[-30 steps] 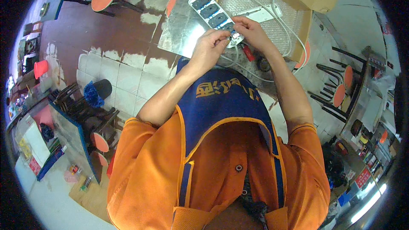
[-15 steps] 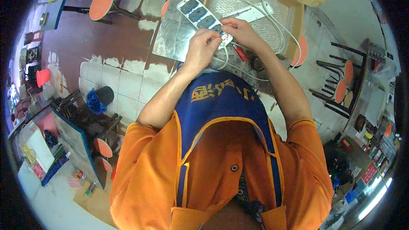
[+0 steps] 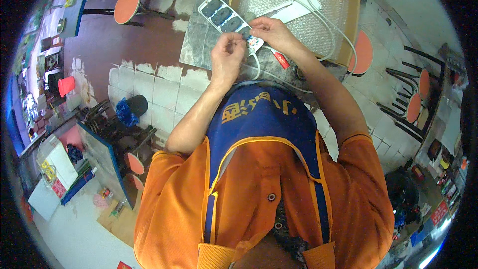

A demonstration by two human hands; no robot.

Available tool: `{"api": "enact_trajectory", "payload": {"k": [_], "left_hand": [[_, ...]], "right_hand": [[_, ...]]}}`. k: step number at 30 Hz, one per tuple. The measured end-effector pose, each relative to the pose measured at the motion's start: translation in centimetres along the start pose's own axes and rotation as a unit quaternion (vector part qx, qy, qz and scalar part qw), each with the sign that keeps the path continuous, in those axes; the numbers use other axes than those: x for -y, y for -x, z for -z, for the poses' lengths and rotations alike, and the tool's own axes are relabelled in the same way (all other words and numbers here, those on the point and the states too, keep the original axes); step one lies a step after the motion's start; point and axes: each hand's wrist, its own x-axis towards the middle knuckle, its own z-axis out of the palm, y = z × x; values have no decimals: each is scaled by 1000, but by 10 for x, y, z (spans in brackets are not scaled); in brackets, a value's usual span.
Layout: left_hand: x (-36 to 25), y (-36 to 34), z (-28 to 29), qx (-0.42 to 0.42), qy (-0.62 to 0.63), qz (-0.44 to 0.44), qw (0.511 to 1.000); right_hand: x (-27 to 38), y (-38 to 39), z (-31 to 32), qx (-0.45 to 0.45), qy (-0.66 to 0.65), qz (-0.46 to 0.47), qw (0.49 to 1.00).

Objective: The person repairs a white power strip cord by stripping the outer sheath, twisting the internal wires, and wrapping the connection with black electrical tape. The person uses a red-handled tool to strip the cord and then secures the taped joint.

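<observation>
grey table (image 3: 197, 45) beneath power strip (image 3: 229, 24), stools (image 3: 127, 6) around

1. Left approach: bare tabletop (image 3: 196, 47) beside the power strip (image 3: 226, 21) gives clear passage from the table's left edge.
2. Far end: the strip's far end is uncovered and accessible from the left.
3. Near end: the left hand (image 3: 228, 57) and right hand (image 3: 273, 35) crowd this end from both sides; little room lies between their fingertips.
4. Near side: a white cable (image 3: 259, 67) bows from the strip toward the apron (image 3: 264, 112), obstructing low entry between the forearms.
5. Right side: a red item (image 3: 281, 60) occupies the surface near the right forearm.
6. Far right: the cardboard box (image 3: 355, 12) walls off sideways travel; cable loops cross its opening.
</observation>
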Motion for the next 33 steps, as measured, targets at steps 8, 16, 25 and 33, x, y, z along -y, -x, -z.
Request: {"api": "enact_trajectory", "payload": {"k": [8,16,25,33], "left_hand": [[18,2,6,-16,-161,-33,986],[6,19,6,-71,-187,-4,980],[22,62,69,-111,-211,22,971],[-28,41,165,-145,-139,-112,973]], "right_hand": [[8,2,5,20,24,-10,999],[-6,2,15,49,-53,4,997],[-10,42,51,-201,71,35,976],[66,96,14,-373,-130,109,912]]}}
